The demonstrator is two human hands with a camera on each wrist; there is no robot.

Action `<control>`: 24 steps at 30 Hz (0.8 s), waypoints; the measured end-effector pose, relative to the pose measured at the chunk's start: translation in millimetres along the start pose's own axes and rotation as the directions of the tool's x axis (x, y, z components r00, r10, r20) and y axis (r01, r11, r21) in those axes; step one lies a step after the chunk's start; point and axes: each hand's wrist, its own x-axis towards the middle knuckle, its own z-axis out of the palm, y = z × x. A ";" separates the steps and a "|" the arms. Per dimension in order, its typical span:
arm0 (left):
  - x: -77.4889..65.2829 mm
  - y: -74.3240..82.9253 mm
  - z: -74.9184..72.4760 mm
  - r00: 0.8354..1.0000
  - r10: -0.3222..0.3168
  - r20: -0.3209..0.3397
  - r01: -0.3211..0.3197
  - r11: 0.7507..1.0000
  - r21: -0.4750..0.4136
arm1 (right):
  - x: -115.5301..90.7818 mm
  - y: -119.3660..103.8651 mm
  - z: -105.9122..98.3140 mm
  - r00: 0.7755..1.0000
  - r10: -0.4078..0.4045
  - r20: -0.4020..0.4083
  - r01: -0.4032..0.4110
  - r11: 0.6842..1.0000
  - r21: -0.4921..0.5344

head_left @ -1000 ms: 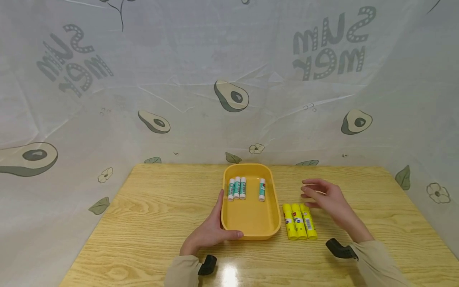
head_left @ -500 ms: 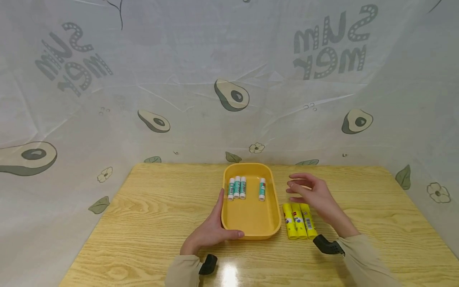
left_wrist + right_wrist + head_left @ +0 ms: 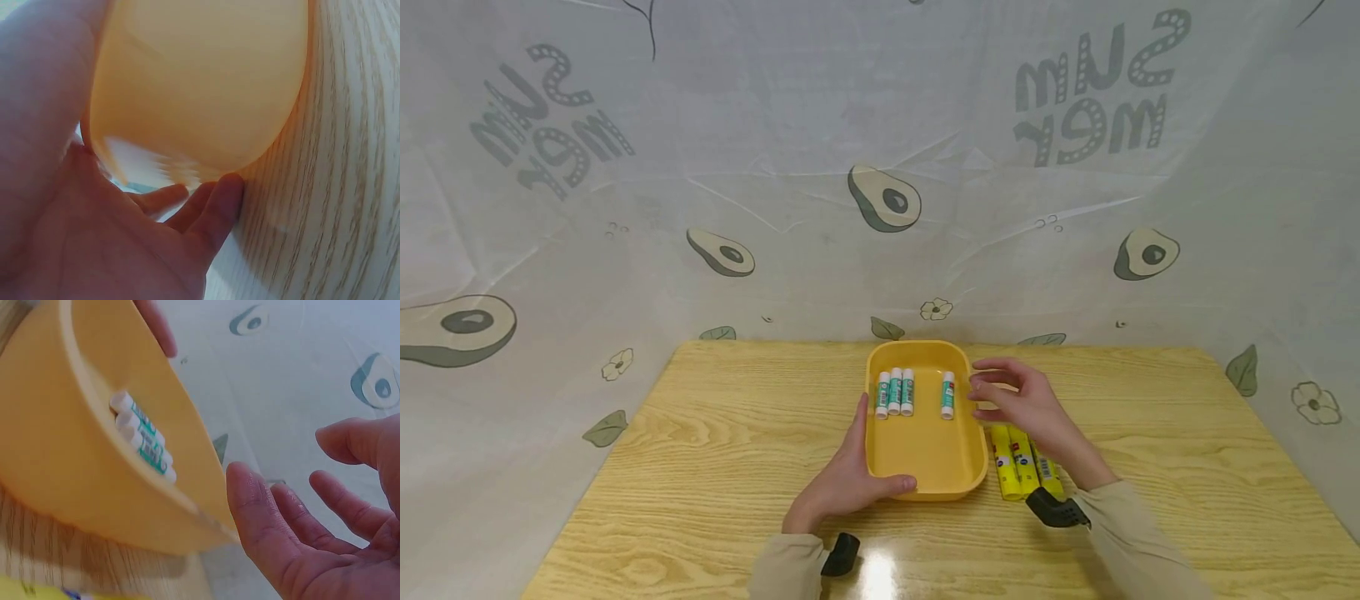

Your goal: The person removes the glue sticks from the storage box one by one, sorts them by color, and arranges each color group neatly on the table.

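Note:
A yellow plastic tray (image 3: 925, 458) sits on the wooden table. My left hand (image 3: 842, 483) holds its near left corner, thumb along the front wall and fingers against the left side. Inside the tray lie several white-and-green glue sticks: three side by side at the left, such as the middle glue stick (image 3: 896, 392), and a lone glue stick (image 3: 948, 396) near the right wall. My right hand (image 3: 1022, 404) is at the tray's right rim, fingers spread and slightly bent, holding nothing. In the right wrist view the tray (image 3: 125, 500) fills the left side.
Three yellow glue sticks (image 3: 1022, 467) lie side by side on the table (image 3: 737, 417), just right of the tray and partly under my right forearm. A white curtain (image 3: 805, 167) printed with avocados hangs behind and at the sides.
My right hand has moved left, from above the yellow glue sticks to the tray's right rim. The left hand keeps its hold, and the tray and glue sticks stay in place.

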 end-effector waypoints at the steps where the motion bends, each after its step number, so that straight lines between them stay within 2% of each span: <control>1: 0.6 0.0 0.2 1.000 0.017 0.000 -0.017 1.000 -0.011 | 1.1 -0.8 2.5 1.000 -0.002 0.006 0.002 1.000 0.003; 5: 1.4 0.1 0.9 0.999 0.044 -0.004 -0.044 0.999 -0.020 | 5.9 -3.5 12.7 1.000 0.004 0.017 -0.004 1.000 0.006; 11: 0.5 1.6 1.2 1.000 -0.011 -0.015 0.011 1.000 0.007 | 13.9 -4.7 28.3 1.000 0.026 0.014 -0.026 1.000 0.015; 15: 1.0 0.8 0.9 1.000 -0.019 -0.013 0.019 1.000 -0.006 | 18.6 -5.3 37.9 0.999 0.034 0.026 -0.035 0.999 0.022; 24: 3.1 -1.9 -0.4 1.000 0.022 0.010 -0.022 0.999 -0.036 | 28.0 -3.5 53.4 0.998 0.049 0.025 -0.048 0.998 -0.046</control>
